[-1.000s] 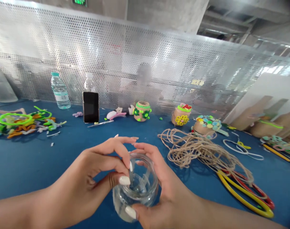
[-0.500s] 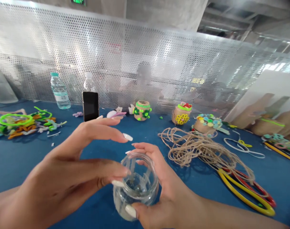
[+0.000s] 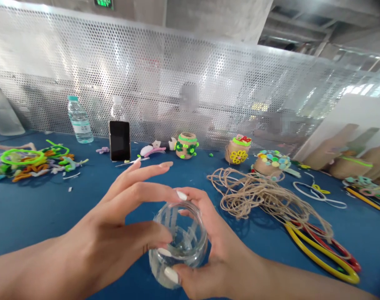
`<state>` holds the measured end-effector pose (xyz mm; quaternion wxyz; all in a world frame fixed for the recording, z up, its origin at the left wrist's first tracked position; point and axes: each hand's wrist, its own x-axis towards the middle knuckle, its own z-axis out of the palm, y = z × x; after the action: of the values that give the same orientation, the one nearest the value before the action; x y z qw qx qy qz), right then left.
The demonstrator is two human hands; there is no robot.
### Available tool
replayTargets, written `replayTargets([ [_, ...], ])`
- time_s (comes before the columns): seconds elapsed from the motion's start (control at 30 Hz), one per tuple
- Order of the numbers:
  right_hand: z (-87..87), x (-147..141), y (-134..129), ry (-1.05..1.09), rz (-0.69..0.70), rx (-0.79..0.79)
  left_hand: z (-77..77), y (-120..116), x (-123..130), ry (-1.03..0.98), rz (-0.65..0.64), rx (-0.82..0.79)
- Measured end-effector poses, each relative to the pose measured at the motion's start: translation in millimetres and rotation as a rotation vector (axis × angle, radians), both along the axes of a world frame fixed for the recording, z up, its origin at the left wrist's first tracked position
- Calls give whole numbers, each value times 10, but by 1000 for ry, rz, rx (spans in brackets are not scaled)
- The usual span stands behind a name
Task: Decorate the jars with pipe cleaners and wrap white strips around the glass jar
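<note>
One jar [image 3: 159, 268], clamped in the right hand [image 3: 222, 256], likely needs steadying; the left hand [image 3: 111, 235] spreads open at its rim.

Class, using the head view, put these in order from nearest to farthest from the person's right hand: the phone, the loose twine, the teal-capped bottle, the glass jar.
From the right hand:
1. Glass jar: in its grip.
2. Loose twine: just beyond, to the right.
3. Phone: further back, left.
4. Teal-capped bottle: beyond the phone, farther left.
</note>
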<state>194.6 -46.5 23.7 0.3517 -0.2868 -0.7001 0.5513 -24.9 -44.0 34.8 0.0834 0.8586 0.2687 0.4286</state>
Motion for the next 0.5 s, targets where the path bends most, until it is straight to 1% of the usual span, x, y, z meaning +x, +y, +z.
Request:
replayTargets([
  [0.03,-9,1,3,-3,-4,14,22,-18,38,73,-15,26],
  [0.07,-18,2,6,-11,-5,38,43,-35,79,104,-24,7],
  [0.1,-26,2,8,-21,-8,61,61,-47,117,80,-27,-58],
  [0.2,-42,6,10,-29,-14,94,120,-37,169,-117,-34,-360],
  [0.23,-46,8,8,-28,-12,94,146,-22,158,-164,-25,-403],
  [0.27,-48,10,6,-25,-9,94,174,-5,135,-184,-5,-400],
  [0.3,-49,11,4,-23,-7,92,201,8,104,-176,25,-358],
  [0.37,-49,13,2,-19,-1,73,228,14,38,-113,66,-218],
  [0.43,-43,13,2,-13,-1,51,201,-12,-6,-18,53,-98],
  [0.5,-35,13,1,-9,-5,37,132,-47,-20,68,32,-13],
])
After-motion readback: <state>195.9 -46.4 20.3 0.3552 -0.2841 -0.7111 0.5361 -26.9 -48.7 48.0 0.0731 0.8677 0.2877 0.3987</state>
